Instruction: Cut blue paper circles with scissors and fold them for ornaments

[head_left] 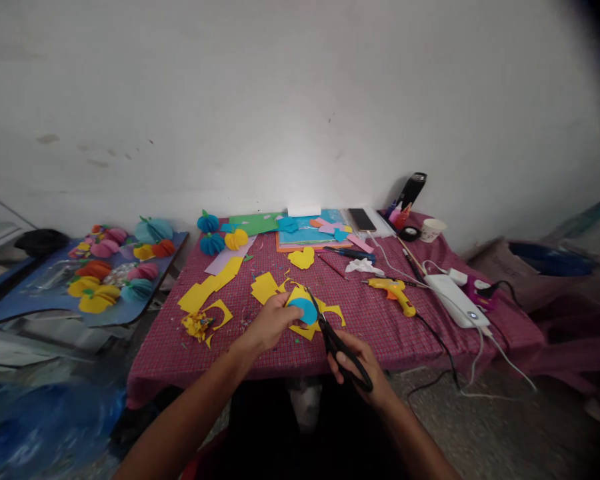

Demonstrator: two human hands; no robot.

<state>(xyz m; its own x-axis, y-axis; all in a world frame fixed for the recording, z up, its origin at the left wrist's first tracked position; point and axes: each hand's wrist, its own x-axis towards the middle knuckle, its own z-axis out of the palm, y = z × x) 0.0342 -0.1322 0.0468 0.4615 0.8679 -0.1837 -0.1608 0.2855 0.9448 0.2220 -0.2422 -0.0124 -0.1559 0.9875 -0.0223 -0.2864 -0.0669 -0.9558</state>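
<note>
Between its thumb and fingers, my left hand (pixel 273 321) pinches a blue paper circle (pixel 306 311) laid over yellow paper (pixel 299 294). My right hand (pixel 361 365) is wrapped round the handles of black scissors (pixel 332 339). The scissor blades reach to the right edge of the blue circle, where a curved yellow strip (pixel 336 312) sticks out. Whether the blades are cutting at this instant is hard to tell. More cut yellow sheets (pixel 264 287) lie just behind my left hand, and a stack of rounded yellow pieces (pixel 301 257) sits farther back.
A yellow glue gun (pixel 393 293), a white power bank (pixel 455 300) with cables, a phone (pixel 362 219) and a paper cup (pixel 433 230) are on the right. Coloured sheets (pixel 255 223) lie at the back. Crumpled yellow scraps (pixel 197 326) are at left. Finished paper balls (pixel 94 293) fill a blue side table.
</note>
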